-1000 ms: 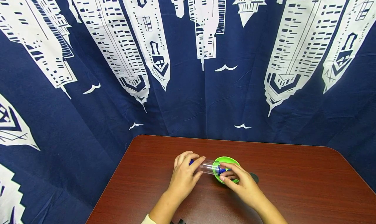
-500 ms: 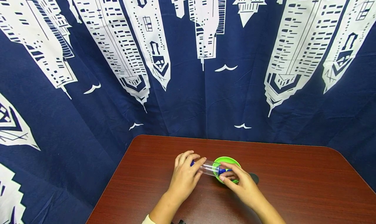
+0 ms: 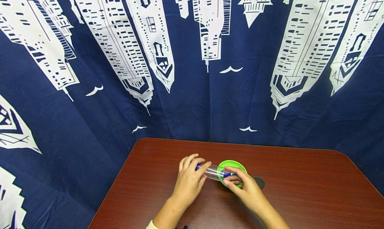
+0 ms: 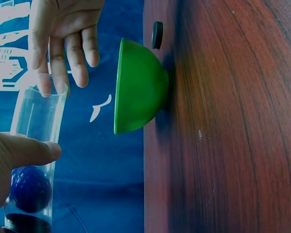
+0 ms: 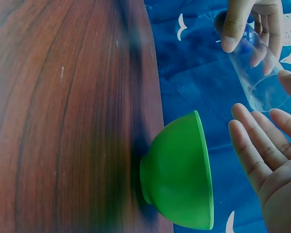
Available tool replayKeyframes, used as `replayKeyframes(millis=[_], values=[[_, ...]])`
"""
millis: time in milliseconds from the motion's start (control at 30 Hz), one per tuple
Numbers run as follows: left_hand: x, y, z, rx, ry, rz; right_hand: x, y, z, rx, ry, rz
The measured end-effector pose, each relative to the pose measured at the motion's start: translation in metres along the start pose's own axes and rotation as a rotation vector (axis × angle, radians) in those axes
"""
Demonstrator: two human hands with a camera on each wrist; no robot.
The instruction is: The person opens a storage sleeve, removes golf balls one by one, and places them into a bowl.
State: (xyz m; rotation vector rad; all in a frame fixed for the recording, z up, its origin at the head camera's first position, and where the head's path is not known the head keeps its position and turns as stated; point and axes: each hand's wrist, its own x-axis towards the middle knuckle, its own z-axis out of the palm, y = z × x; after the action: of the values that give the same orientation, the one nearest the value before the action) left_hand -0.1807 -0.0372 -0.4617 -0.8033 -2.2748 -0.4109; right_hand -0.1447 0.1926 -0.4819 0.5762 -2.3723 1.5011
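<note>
My left hand grips a clear plastic tube near its dark closed end. Inside, close to that end, lies a dark blue ball, seen best in the left wrist view. The tube slants with its open mouth towards my right hand. Loosely spread fingers and the thumb of that hand are right at the mouth's rim, palm upward in the right wrist view. In the head view the mouth overlaps a green bowl, which stands upright on the table. A dark blue patch shows beside my right fingertips.
A flat black disc lies on the brown wooden table, right of the bowl. Behind the table hangs a navy cloth printed with white buildings and birds. A small black object shows at the bottom edge.
The left hand and tube have shifted slightly right, and the tube's mouth has dipped a little. My right hand has barely moved; the bowl stays put.
</note>
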Motion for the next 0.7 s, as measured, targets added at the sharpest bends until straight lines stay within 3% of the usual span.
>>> replayKeyframes(millis=[700], values=[[-0.0004,0.0005,0.0011,-0.034,-0.001,-0.024,-0.0018,-0.0003,-0.0006,0.011,0.006,-0.004]])
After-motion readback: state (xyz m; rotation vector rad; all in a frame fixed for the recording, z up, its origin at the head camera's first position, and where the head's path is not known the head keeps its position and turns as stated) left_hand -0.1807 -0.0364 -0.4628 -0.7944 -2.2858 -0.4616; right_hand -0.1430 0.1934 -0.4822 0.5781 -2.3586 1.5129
